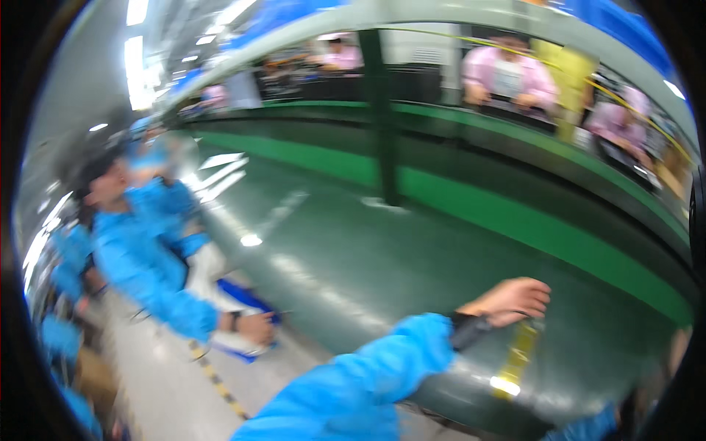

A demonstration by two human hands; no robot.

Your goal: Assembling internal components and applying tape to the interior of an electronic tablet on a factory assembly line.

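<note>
My left hand [515, 300] reaches out over the green tabletop [434, 257], its blue sleeve ending in a dark cuff. Its fingers are curled down and closed around something small and greyish that I cannot make out. A yellow strip [519, 351] runs along the tabletop just below these fingers. At the lower right edge a blue sleeve [588, 426] with a dark end shows. Beyond it my right hand [675, 353] appears only as a smeared skin-coloured patch, so its fingers cannot be read.
A co-worker in blue [140, 250] at the left rests a hand by a blue-edged item [246, 300]. A dark green post [379, 125] rises from the table's far side. Behind a raised green ledge [500, 213], people in pink [507, 73] work. Black-and-yellow tape [217, 382] marks the floor.
</note>
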